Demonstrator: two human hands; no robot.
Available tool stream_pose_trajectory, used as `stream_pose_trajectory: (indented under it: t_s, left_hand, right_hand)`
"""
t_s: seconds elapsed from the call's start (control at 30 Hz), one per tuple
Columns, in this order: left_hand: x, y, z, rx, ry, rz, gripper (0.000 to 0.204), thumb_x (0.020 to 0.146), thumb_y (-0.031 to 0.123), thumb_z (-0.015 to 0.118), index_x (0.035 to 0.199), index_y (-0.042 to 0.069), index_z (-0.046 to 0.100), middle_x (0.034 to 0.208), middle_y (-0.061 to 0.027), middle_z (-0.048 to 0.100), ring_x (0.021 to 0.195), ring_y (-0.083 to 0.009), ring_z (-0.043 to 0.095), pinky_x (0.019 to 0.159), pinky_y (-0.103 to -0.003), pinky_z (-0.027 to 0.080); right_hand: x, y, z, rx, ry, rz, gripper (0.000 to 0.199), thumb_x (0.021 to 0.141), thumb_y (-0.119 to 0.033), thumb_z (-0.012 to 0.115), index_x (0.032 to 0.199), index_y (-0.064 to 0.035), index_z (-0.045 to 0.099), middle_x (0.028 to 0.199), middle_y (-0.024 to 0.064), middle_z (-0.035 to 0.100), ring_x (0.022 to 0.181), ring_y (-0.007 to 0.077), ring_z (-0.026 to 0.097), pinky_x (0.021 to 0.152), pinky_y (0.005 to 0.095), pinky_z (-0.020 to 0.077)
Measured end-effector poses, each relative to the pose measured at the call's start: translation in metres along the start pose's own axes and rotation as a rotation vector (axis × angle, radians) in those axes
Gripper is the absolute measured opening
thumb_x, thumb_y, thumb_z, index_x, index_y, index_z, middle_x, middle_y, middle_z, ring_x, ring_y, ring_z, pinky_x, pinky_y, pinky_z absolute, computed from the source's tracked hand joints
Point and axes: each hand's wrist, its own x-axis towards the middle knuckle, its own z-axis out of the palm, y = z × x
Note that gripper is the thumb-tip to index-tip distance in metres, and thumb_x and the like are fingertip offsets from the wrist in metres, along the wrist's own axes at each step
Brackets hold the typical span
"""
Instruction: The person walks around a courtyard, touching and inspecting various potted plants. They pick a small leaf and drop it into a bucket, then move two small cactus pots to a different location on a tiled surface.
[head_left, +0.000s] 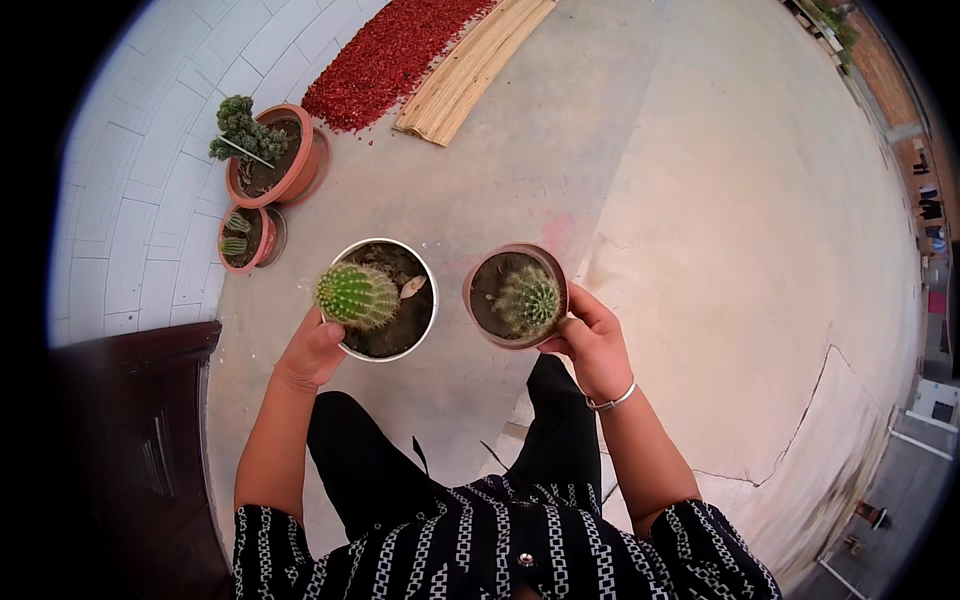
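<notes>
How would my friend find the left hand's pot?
Start at the black trousers, then look up to the left hand. It holds a round pot with a cactus. Its white rim and pale leaf-like bit on the soil set it apart from the brownish pot in the right hand.

Green cacti, deep red heap about a white-rimmed pot [435, 301].
In pot: dark brown soil [375, 342], bright green cactus [355, 297], pale spines in rows. Right of pot: dusty reddish-brown pot [548, 259], greyer-green cactus [527, 302]. Above pot: deep red heap [380, 60], straw-tan mat [480, 70]; upper left, terracotta planter [308, 168]. Below pot: black shirt [500, 540], white chain-link stripes; plain black trousers [360, 460].
</notes>
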Motion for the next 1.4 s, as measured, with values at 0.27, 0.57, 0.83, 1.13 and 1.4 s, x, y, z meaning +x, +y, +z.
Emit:
stream_pose_trajectory:
  t_s: [0.27, 0.57, 0.83, 1.13, 1.4]
  left_hand:
    - [0.065, 0.053, 0.277, -0.166, -0.238, -0.002, 0.074, 0.065, 0.031, 0.078, 0.126, 0.006, 0.043, 0.122, -0.0076, 0.051, 0.115, -0.0219, 0.047, 0.1, -0.039, 0.037]
    - [0.175, 0.082, 0.483, 0.011, -0.599, -0.02, 0.07, 0.071, 0.034, 0.075, 0.125, 0.005, 0.042, 0.121, -0.0078, 0.052, 0.111, -0.0209, 0.05, 0.093, -0.037, 0.043]
    - [0.33, 0.07, 0.63, 0.1, -0.771, -0.222, 0.093, 0.065, 0.047, 0.075, 0.132, 0.002, 0.031, 0.129, -0.0091, 0.043, 0.119, -0.0218, 0.042, 0.101, -0.036, 0.034]
    - [0.584, 0.093, 0.782, 0.185, -0.717, -0.261, 0.094, 0.065, 0.048, 0.075, 0.131, -0.001, 0.031, 0.125, -0.011, 0.047, 0.115, -0.0206, 0.047, 0.096, -0.035, 0.04]
    - [0.82, 0.1, 0.893, 0.093, -0.644, -0.141, 0.086, 0.068, 0.045, 0.073, 0.13, 0.001, 0.034, 0.125, -0.0114, 0.048, 0.114, -0.0234, 0.049, 0.096, -0.038, 0.04]
  right_hand:
    - [-0.134, -0.258, -0.129, 0.104, 0.233, -0.142, 0.053, 0.075, 0.003, 0.039, 0.128, 0.0018, 0.042, 0.107, 0.0081, 0.056, 0.083, 0.0156, 0.062, 0.068, 0.0254, 0.0554]
    - [-0.205, -0.357, -0.249, 0.206, 0.528, -0.442, 0.053, 0.073, 0.002, 0.04, 0.126, 0.0083, 0.04, 0.105, 0.0139, 0.058, 0.077, 0.0162, 0.064, 0.062, 0.0257, 0.0568]
    - [-0.143, -0.42, -0.382, 0.227, 0.645, -0.491, 0.053, 0.074, 0.0, 0.041, 0.126, 0.0067, 0.041, 0.106, 0.013, 0.058, 0.077, 0.0161, 0.064, 0.062, 0.0253, 0.0566]
    - [0.029, -0.555, -0.575, 0.31, 0.66, -0.49, 0.052, 0.075, -0.001, 0.041, 0.127, 0.0059, 0.04, 0.103, 0.0122, 0.06, 0.078, 0.017, 0.065, 0.063, 0.0249, 0.0567]
    - [0.217, -0.713, -0.764, 0.219, 0.486, -0.471, 0.049, 0.077, -0.004, 0.038, 0.126, 0.0047, 0.043, 0.094, 0.0118, 0.061, 0.073, 0.0185, 0.066, 0.065, 0.0251, 0.0557]
